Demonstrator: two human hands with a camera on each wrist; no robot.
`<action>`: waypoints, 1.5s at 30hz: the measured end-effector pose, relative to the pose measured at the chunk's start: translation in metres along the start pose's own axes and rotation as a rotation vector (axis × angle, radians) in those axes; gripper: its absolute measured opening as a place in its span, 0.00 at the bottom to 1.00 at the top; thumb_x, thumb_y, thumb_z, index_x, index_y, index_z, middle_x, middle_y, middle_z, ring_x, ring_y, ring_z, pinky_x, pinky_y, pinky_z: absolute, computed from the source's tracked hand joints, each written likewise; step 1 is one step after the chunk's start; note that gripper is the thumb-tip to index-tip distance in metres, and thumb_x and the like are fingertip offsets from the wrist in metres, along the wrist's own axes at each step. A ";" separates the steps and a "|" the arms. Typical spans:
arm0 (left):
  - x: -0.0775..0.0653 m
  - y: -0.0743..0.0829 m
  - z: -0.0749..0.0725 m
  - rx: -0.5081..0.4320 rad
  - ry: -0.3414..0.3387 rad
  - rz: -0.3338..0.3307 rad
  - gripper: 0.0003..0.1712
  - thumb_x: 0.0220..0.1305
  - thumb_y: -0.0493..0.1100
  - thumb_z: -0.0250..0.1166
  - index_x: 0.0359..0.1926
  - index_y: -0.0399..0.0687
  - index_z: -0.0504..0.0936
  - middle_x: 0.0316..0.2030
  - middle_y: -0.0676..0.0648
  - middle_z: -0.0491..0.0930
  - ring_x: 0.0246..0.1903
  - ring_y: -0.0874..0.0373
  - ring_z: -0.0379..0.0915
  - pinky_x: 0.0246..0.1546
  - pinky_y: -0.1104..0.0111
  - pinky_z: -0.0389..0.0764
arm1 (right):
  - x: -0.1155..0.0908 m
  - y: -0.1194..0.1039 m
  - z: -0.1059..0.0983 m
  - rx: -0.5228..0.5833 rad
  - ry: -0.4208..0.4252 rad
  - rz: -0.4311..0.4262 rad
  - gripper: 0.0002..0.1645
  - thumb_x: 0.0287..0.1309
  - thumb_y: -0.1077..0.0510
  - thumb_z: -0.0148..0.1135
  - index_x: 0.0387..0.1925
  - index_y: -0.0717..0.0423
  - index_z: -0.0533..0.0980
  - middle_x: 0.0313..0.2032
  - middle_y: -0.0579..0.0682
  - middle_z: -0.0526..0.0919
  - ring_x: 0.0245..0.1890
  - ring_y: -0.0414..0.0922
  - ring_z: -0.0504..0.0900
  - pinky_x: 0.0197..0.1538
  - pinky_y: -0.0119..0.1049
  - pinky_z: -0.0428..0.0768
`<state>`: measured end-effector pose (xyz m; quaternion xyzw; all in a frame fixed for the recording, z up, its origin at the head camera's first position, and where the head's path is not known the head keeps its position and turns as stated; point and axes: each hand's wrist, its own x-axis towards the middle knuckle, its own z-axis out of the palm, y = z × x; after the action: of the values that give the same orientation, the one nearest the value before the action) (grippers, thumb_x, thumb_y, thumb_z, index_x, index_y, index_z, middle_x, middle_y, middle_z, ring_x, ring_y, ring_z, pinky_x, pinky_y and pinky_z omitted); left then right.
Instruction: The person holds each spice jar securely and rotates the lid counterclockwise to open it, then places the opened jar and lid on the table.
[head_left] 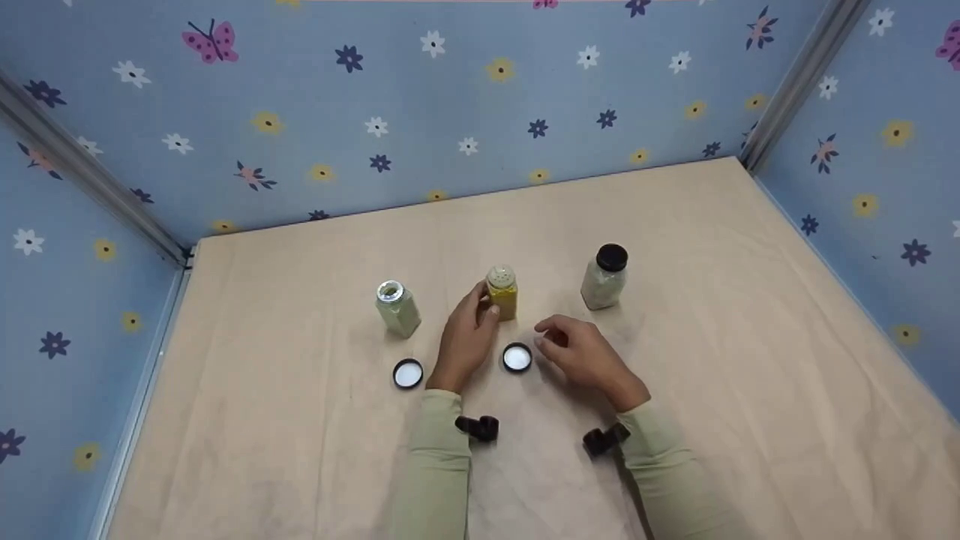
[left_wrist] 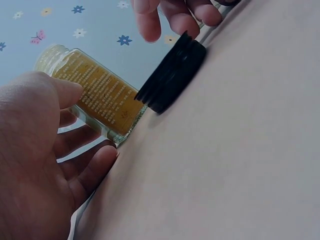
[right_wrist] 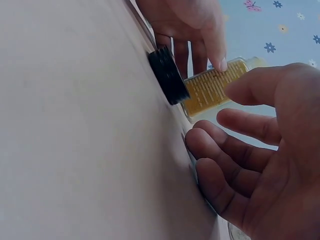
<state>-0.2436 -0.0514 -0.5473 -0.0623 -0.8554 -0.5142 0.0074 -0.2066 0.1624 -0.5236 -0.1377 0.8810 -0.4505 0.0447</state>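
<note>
My left hand [head_left: 466,334] grips a glass spice jar [left_wrist: 102,92] of yellow powder, thumb on one side and fingers behind. The jar stands upright on the table, its pale perforated shaker top [head_left: 502,277] bare. Just in front of it lies a black screw cap [head_left: 517,358], white liner facing up. My right hand [head_left: 589,354] hovers to the right of that cap, fingers loosely bent and holding nothing. In the right wrist view its fingertips [right_wrist: 210,172] are apart from the cap and the jar.
Left of my hands stands an uncapped jar [head_left: 400,313] with pale green contents, a second upturned black cap [head_left: 408,373] in front of it. Behind my right hand is a jar with its black lid on [head_left: 604,281]. Flower-patterned walls [head_left: 480,97] border the cloth-covered table [head_left: 262,360].
</note>
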 end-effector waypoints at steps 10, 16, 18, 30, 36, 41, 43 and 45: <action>-0.002 0.001 0.000 -0.019 -0.011 -0.017 0.32 0.77 0.48 0.53 0.76 0.46 0.61 0.68 0.47 0.70 0.67 0.56 0.65 0.69 0.63 0.62 | -0.002 0.008 -0.013 0.085 -0.007 0.102 0.08 0.69 0.57 0.60 0.44 0.56 0.81 0.30 0.46 0.82 0.29 0.44 0.81 0.34 0.39 0.80; 0.000 0.001 0.000 -0.018 -0.008 -0.008 0.31 0.76 0.47 0.54 0.76 0.46 0.62 0.68 0.47 0.70 0.67 0.56 0.64 0.69 0.63 0.62 | -0.003 0.013 -0.021 0.079 0.022 0.133 0.10 0.70 0.56 0.58 0.43 0.57 0.81 0.31 0.48 0.82 0.30 0.44 0.80 0.35 0.39 0.80; 0.000 0.001 0.000 -0.022 -0.011 -0.012 0.32 0.76 0.47 0.54 0.76 0.47 0.61 0.68 0.47 0.70 0.67 0.56 0.65 0.69 0.63 0.62 | -0.003 0.015 -0.024 0.070 0.031 0.142 0.10 0.70 0.56 0.58 0.44 0.57 0.81 0.32 0.48 0.83 0.32 0.44 0.80 0.36 0.38 0.80; 0.001 0.001 0.001 -0.017 -0.006 -0.042 0.33 0.75 0.48 0.54 0.76 0.48 0.61 0.67 0.48 0.71 0.67 0.57 0.65 0.70 0.63 0.62 | -0.004 0.029 -0.045 0.014 0.106 0.200 0.13 0.70 0.52 0.57 0.48 0.55 0.81 0.38 0.49 0.84 0.36 0.46 0.81 0.40 0.41 0.80; 0.001 0.001 0.000 -0.024 -0.003 -0.035 0.32 0.75 0.47 0.54 0.76 0.48 0.61 0.68 0.48 0.70 0.66 0.57 0.65 0.70 0.62 0.62 | -0.004 0.034 -0.054 0.037 0.156 0.211 0.13 0.71 0.51 0.58 0.44 0.55 0.81 0.34 0.51 0.83 0.34 0.48 0.80 0.37 0.41 0.79; 0.001 0.001 0.000 -0.020 -0.007 -0.034 0.32 0.75 0.47 0.54 0.76 0.48 0.61 0.68 0.49 0.70 0.66 0.57 0.66 0.69 0.62 0.62 | -0.006 0.038 -0.059 0.064 0.219 0.251 0.16 0.70 0.48 0.59 0.43 0.58 0.81 0.35 0.52 0.82 0.33 0.48 0.79 0.34 0.39 0.79; 0.000 0.001 0.000 -0.018 -0.009 -0.039 0.32 0.75 0.47 0.54 0.76 0.48 0.61 0.68 0.49 0.70 0.66 0.58 0.66 0.69 0.62 0.62 | -0.006 0.040 -0.060 0.073 0.250 0.266 0.18 0.70 0.47 0.60 0.44 0.59 0.80 0.35 0.54 0.82 0.33 0.48 0.79 0.34 0.38 0.79; 0.000 0.001 0.001 -0.017 -0.010 -0.046 0.32 0.75 0.47 0.54 0.76 0.48 0.61 0.68 0.49 0.70 0.66 0.58 0.66 0.69 0.62 0.62 | -0.006 0.041 -0.061 0.080 0.277 0.284 0.19 0.69 0.46 0.61 0.45 0.59 0.78 0.37 0.55 0.81 0.33 0.48 0.80 0.33 0.37 0.80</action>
<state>-0.2437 -0.0503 -0.5467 -0.0449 -0.8521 -0.5214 -0.0092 -0.2218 0.2343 -0.5210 0.0530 0.8707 -0.4889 -0.0085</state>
